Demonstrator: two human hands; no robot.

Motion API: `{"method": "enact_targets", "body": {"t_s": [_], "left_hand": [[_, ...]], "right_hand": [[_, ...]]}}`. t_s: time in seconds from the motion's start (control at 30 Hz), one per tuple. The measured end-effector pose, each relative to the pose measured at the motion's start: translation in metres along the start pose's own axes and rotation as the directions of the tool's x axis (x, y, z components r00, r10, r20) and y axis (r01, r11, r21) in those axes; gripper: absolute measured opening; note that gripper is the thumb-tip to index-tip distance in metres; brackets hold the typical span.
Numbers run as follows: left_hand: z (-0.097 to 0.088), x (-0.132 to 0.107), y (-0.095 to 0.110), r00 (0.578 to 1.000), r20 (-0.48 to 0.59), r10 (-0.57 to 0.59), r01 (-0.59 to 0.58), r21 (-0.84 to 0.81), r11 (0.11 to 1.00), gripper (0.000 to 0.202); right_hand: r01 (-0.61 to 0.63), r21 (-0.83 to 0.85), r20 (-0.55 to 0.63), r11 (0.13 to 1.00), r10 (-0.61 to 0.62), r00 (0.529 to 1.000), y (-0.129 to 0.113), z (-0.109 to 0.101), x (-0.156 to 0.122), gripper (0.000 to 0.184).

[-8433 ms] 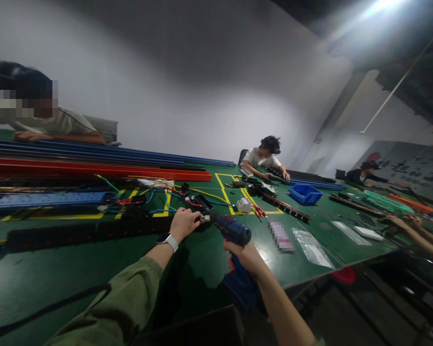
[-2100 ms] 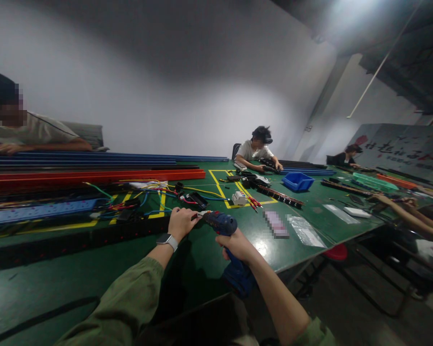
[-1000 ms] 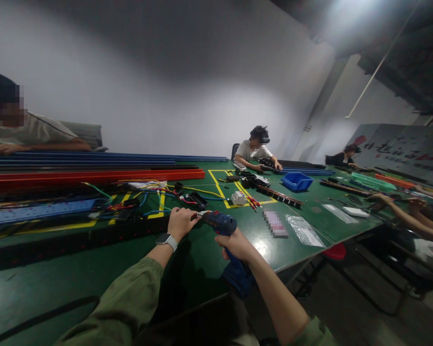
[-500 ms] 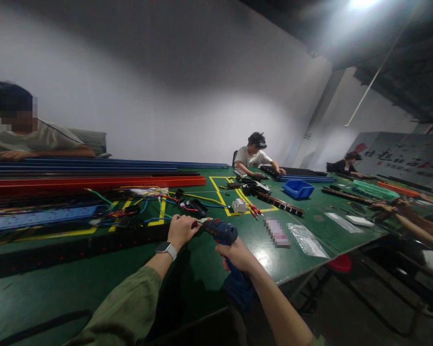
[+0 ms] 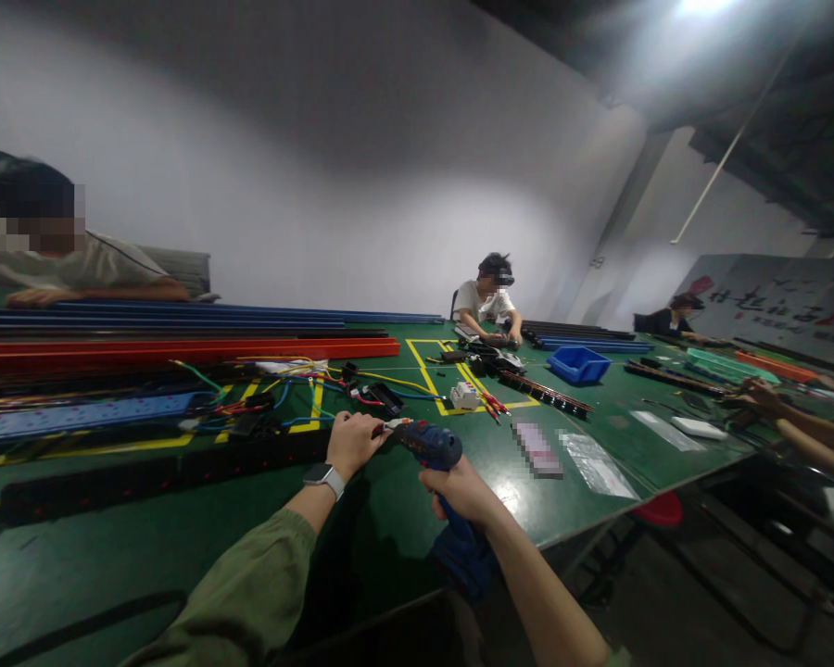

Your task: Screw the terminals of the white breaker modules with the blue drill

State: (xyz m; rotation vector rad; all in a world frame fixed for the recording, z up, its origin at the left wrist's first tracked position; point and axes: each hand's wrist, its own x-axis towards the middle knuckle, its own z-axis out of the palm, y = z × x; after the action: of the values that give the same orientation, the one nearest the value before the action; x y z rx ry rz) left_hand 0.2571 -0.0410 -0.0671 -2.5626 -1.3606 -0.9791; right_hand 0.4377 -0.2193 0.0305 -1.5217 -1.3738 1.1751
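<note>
My right hand (image 5: 469, 491) is wrapped around the grip of a blue cordless drill (image 5: 431, 445), its nose pointing left toward my other hand. With fingers closed, my left hand (image 5: 354, 446) is at the right end of a long black strip (image 5: 173, 472) with small red dots along its side. A small white and orange piece (image 5: 398, 423) shows between my left fingertips and the drill's nose; the exact contact there is too small to make out. Just beyond my left hand lie loose coloured wires (image 5: 298, 380) and a black module (image 5: 387, 398).
Red-orange rails (image 5: 181, 350) and blue rails (image 5: 250, 315) lie across the green table's far side. A white terminal block (image 5: 464, 396), a blue bin (image 5: 578, 365), a blurred phone-like slab (image 5: 538, 449) and a plastic bag (image 5: 598, 463) lie to the right. Co-workers sit around the table.
The view has shifted slightly, so everything sits a little further right. Both my hands and the drill keep their places. The co-worker across the table has drawn their hands together.
</note>
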Motion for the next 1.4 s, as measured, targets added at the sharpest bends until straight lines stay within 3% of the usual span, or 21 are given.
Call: {"method": "enact_targets", "body": {"t_s": [0.43, 1.4], "left_hand": [[-0.0009, -0.0001, 0.0012, 1.000, 0.001, 0.004, -0.004, 0.001, 1.000, 0.036], [0.0008, 0.0000, -0.0005, 1.000, -0.015, 0.028, -0.028, 0.022, 0.999, 0.035]], "right_hand": [[0.015, -0.014, 0.004, 1.000, -0.015, 1.000, 0.0040, -0.0008, 0.0022, 0.028], [0.006, -0.006, 0.003, 1.000, -0.006, 1.000, 0.0025, -0.0002, 0.0003, 0.020]]}}
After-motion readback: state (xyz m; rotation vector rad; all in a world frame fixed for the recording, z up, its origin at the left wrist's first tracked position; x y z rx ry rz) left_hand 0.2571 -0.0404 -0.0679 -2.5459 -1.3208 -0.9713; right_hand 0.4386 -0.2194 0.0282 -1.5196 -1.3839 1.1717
